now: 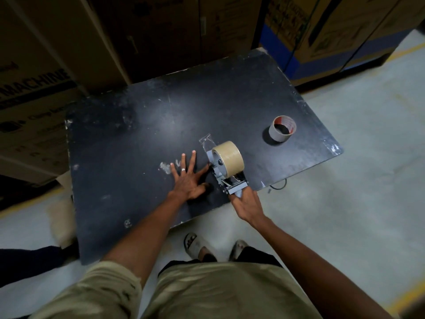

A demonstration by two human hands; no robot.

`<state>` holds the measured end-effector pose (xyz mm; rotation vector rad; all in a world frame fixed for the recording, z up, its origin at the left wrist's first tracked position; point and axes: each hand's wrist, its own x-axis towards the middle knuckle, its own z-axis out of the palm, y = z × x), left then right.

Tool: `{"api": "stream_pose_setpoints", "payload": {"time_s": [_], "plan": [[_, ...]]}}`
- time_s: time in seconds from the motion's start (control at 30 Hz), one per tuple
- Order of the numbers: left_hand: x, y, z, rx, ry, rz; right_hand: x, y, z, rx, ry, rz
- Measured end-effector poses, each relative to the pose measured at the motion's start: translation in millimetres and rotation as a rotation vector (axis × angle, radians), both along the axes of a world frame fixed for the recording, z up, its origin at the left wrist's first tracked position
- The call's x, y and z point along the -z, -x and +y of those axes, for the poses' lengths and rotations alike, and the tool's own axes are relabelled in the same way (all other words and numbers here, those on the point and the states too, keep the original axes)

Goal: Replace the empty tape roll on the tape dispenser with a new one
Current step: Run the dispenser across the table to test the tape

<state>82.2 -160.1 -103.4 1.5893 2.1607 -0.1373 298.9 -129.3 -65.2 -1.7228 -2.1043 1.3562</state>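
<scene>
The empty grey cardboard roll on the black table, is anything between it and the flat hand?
Yes. The grey tape dispenser with its new tan tape roll stands between the left hand and the empty grey cardboard roll.

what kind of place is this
Probably a warehouse or stockroom: tall printed cardboard boxes crowd behind a scuffed black table, the concrete floor has yellow lines, and a tape dispenser is in use.

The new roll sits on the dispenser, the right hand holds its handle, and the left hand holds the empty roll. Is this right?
Not quite. In the head view the left hand lies flat on the table; the empty roll stands alone to the right. The new roll is on the dispenser, and the right hand holds its handle.
</scene>
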Motion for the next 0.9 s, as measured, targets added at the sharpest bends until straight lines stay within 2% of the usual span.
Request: {"api": "stream_pose_setpoints", "payload": {"time_s": [0.43,0.9], "plan": [[-21.6,-8.3,5.2,-0.044,0.138,0.038,4.3,-9.2,-5.3,0.0,-0.001,0.01],[-13.2,-38.2,-13.8,-0.033,0.133,0.025,21.1,-65.8,-43.6,0.003,0.006,-0.009]]}}
